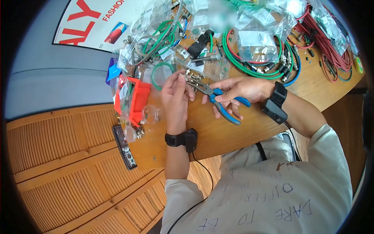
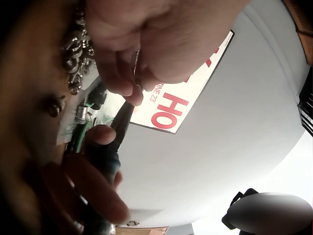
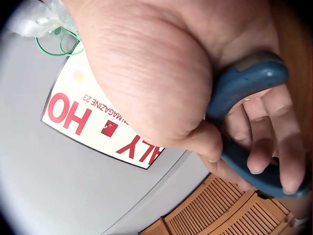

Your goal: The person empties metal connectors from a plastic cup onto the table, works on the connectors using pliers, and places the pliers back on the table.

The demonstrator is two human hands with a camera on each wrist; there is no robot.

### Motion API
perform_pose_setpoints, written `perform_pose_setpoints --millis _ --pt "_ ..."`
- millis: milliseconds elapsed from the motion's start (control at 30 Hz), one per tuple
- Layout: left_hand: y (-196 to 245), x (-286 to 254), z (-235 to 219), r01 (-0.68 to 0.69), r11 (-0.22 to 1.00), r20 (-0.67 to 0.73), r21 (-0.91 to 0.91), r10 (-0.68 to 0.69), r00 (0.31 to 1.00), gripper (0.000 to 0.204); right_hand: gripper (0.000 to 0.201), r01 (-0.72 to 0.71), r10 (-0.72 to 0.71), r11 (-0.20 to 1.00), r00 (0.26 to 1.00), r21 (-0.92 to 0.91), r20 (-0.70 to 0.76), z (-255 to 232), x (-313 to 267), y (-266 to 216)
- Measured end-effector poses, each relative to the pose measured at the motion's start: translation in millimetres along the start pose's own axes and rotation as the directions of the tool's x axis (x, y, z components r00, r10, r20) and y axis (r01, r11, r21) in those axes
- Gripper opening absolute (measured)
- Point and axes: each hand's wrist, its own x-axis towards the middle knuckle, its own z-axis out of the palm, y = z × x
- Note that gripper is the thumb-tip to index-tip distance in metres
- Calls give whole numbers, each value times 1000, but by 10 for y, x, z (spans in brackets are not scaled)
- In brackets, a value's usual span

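My right hand (image 1: 243,91) grips long-nose pliers by their blue handles (image 1: 227,114), with the fingers wrapped around the lower handle (image 3: 239,164) in the right wrist view. The pliers' metal nose points left, its tip right at the fingertips of my left hand (image 1: 174,95). Between thumb and fingers the left hand pinches a small, thin metal piece (image 2: 136,63), mostly covered by the fingers. I cannot tell its exact kind. Several shiny metal connectors (image 2: 74,61) lie on the table beyond the hands in the left wrist view.
An orange-red plastic bin (image 1: 141,97) and a clear round container (image 1: 149,114) stand left of my left hand. Behind the hands lie green cable coils (image 1: 230,60), plastic bags (image 1: 255,43) and a red cable bundle (image 1: 329,46). The wooden table's (image 1: 210,130) front edge is near my body.
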Motion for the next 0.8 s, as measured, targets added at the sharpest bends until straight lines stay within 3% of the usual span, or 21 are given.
perform_pose_setpoints --millis 300,800 --pt "-1 -32 -45 17 1000 77 -14 -15 997 34 41 6 -5 1000 1000 20 -20 -29 34 59" --pt "-45 -17 -50 -3 998 61 66 -1 998 35 38 7 -6 999 999 42 -31 -42 26 79"
